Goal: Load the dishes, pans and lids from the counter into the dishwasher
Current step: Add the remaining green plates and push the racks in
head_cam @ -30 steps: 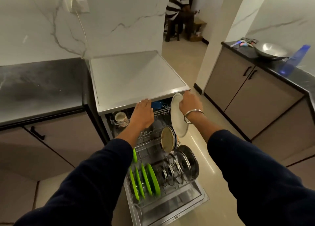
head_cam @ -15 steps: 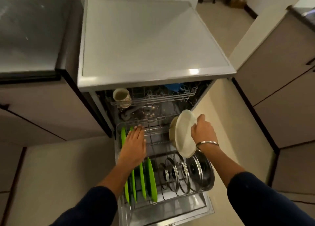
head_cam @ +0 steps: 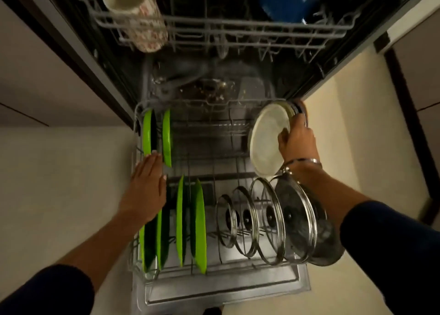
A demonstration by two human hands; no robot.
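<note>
While the right hand (head_cam: 296, 140) grips a round white plate (head_cam: 267, 138) at right of frame, the flat-fingered left hand (head_cam: 147, 186) rests on glossy green plates (head_cam: 188, 222) in the wire rack (head_cam: 214, 129)

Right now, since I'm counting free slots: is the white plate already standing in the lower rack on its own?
No, the right hand grips the white plate by its edge above the lower rack.

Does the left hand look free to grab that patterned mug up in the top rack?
Probably yes. The left hand rests open on the lower rack, holding nothing, and the mug lies uncovered in the upper rack straight ahead.
</note>
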